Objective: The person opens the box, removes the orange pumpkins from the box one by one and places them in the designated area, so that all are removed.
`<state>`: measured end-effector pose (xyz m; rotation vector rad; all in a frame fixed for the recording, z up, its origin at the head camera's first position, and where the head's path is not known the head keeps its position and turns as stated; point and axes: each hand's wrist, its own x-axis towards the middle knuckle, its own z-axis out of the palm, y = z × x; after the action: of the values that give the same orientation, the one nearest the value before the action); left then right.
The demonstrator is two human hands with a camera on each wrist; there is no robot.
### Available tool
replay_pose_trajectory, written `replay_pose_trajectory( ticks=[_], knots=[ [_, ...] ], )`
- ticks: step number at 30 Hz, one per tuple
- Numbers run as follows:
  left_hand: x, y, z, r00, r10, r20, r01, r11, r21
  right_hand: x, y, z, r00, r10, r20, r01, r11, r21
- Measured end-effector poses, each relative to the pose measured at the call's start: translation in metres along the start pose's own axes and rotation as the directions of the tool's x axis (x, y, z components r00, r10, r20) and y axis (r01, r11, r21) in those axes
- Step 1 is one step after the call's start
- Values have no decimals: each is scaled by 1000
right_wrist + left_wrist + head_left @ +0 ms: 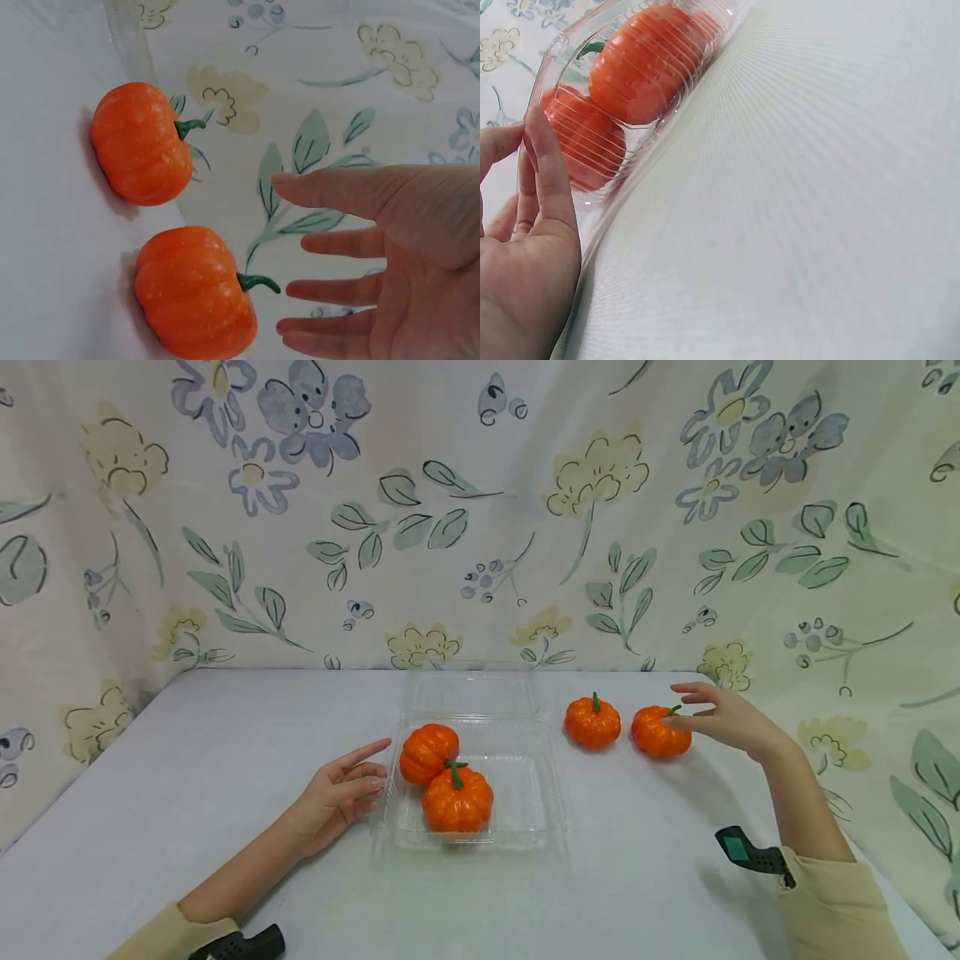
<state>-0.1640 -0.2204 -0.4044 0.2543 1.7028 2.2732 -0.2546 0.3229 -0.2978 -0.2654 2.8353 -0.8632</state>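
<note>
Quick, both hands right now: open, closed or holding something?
Left hand: open, beside the clear plastic container.
Right hand: open, near the rightmost orange pumpkin.

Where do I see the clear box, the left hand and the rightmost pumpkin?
Clear box [525,789]: head view, bare bottom.
Left hand [330,802]: head view, middle of hand.
Rightmost pumpkin [657,739]: head view, orange body.

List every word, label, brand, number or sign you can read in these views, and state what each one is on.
No readable text in any view.
Orange decorative pumpkins: no lettering visible.
Clear plastic clamshell container: no label visible.
Floral curtain: flowers, leaves and berries, no words.
Right wristband's green patch: too small to tell whether it bears marks.
Left black wristband: nothing legible.
</note>
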Motion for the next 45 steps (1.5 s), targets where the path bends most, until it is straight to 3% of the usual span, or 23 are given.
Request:
replay_pose_trajectory(
  ticks=[8,21,31,45],
  knots=[
    [0,1,0,1000,4,5,-4,1000,5,-4,-28,9,997,-60,-51,61,998,4],
    [1,-2,-1,1000,-13,-17,14,1000,22,-6,-64,31,972,-173,-159,186,980,74],
    [5,-4,1,1000,3,1,-3,1000,31,-11,-83,44,947,-277,-165,304,938,167],
    [1,-6,-4,998,9,55,-7,999,-38,-12,-107,79,923,-363,-127,384,891,244]
  ],
)
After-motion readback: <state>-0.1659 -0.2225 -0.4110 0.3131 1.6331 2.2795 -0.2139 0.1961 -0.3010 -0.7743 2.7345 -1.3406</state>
